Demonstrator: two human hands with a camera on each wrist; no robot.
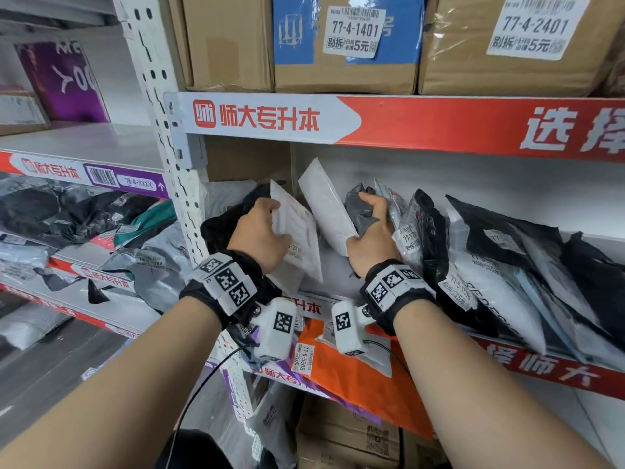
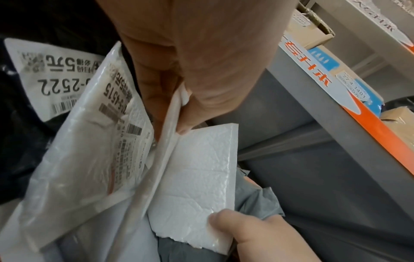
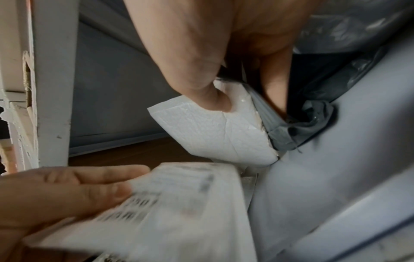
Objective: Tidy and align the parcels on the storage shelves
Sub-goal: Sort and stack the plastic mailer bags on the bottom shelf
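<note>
Head view: white padded mailer [image 1: 326, 206] in right hand [image 1: 372, 238] grip.

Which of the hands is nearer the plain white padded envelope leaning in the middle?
Right. The right hand pinches the white padded envelope with a grey bag; the left hand holds a labelled mailer beside it.

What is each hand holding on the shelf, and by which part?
Left hand pinches the labelled white flat mailer by its edge. Right hand grips the plain white padded envelope with the crumpled grey bag.
</note>
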